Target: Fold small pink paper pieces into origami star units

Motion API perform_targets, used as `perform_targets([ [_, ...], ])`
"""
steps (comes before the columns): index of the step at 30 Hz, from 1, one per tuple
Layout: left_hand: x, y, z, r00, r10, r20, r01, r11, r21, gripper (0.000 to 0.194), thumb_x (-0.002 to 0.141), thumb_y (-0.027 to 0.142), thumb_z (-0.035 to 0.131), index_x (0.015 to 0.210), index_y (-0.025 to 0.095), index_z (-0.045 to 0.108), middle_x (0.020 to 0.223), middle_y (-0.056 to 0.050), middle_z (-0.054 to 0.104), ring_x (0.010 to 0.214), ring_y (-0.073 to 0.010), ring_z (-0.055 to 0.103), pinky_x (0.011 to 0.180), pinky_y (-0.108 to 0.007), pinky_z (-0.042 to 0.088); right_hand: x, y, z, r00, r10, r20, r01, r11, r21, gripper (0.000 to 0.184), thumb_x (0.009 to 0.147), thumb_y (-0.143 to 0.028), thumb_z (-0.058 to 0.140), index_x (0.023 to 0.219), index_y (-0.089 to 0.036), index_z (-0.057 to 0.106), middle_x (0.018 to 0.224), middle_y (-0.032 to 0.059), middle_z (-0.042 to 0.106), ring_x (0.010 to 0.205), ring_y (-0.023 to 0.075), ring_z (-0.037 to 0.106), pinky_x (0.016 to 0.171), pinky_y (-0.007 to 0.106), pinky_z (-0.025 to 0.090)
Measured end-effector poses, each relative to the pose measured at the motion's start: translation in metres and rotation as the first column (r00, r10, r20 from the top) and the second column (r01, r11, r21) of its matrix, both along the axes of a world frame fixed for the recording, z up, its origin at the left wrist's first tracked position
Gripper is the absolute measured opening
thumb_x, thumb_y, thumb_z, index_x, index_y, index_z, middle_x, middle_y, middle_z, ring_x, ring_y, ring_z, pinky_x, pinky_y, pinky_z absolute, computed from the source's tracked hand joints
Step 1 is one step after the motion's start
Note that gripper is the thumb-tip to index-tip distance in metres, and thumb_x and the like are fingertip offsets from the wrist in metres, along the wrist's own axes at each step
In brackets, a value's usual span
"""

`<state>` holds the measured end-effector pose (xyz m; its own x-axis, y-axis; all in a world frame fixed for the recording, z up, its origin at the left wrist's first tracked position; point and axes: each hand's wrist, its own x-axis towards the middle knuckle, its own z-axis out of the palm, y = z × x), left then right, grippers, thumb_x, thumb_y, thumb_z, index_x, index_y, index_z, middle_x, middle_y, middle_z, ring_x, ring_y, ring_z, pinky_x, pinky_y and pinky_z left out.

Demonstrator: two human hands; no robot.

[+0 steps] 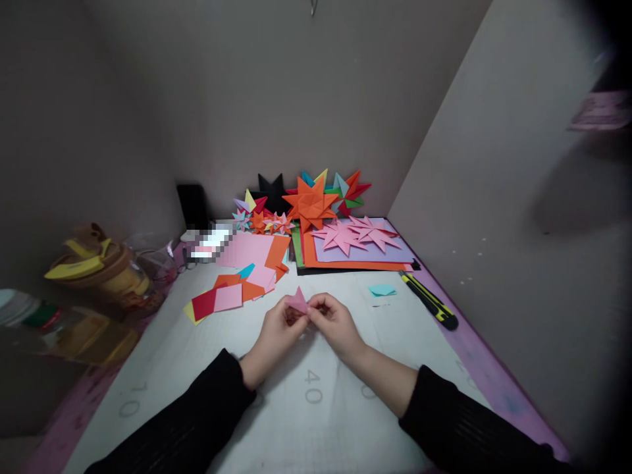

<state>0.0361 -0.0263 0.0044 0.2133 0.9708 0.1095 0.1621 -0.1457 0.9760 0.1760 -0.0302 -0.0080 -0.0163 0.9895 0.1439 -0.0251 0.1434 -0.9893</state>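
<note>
Between my two hands, just above the white mat [276, 421], is a small pink folded paper piece [297, 301] with pointed tips. My left hand [280, 330] pinches its left and lower side between thumb and fingers. At its right corner, the thumb and forefinger of my right hand [336, 324] press together on the paper. The fingertips of both hands nearly meet, and the lower part of the piece is hidden behind them. A light teal folded paper piece [382, 290] lies on the mat beyond my right hand.
Loose coloured squares, with a red one [203, 305], lie at left. Behind stand folded stars, including an orange star [310, 203]; pink stars [340, 237] rest on a paper stack [355, 265]. A yellow-black utility knife [429, 301] lies right. A bottle [74, 332] and a cup [113, 276] are left.
</note>
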Motion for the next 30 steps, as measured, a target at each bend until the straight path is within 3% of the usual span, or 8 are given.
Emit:
perform_targets([
  [7,-0.004,0.002,0.003,0.999,-0.05,0.004,0.051,0.995,-0.084,0.016,0.076,0.029,0.062,0.08,0.016,0.053,0.072,0.0,0.061,0.064,-0.0132,0.059,0.058,-0.024,0.045,0.005,0.002,-0.001,0.999,-0.032,0.024,0.033,0.999,-0.029,0.01,0.076,-0.029,0.061,0.075,-0.02,0.058,0.07,-0.0007,0.058,0.066,0.015,0.054,0.061,0.027,0.043],
  [17,-0.007,0.004,0.004,1.0,-0.006,0.019,0.007,0.999,-0.053,0.019,0.078,0.034,0.061,0.083,0.016,0.058,0.075,-0.001,0.06,0.067,-0.0134,0.057,0.061,-0.024,0.045,0.001,0.002,-0.003,0.996,-0.059,-0.065,0.057,0.998,-0.038,0.018,0.072,-0.029,0.065,0.083,-0.021,0.052,0.074,-0.0011,0.055,0.065,0.0138,0.054,0.059,0.026,0.045],
  [30,-0.007,0.005,0.014,0.998,0.05,0.035,-0.046,0.993,-0.107,0.015,0.073,0.026,0.064,0.077,0.015,0.055,0.068,0.003,0.055,0.058,-0.0097,0.051,0.055,-0.021,0.039,0.0,0.002,-0.008,0.995,0.069,-0.069,-0.073,0.995,-0.064,0.022,0.075,-0.021,0.059,0.089,-0.022,0.042,0.067,-0.006,0.052,0.058,0.0104,0.051,0.055,0.023,0.039],
])
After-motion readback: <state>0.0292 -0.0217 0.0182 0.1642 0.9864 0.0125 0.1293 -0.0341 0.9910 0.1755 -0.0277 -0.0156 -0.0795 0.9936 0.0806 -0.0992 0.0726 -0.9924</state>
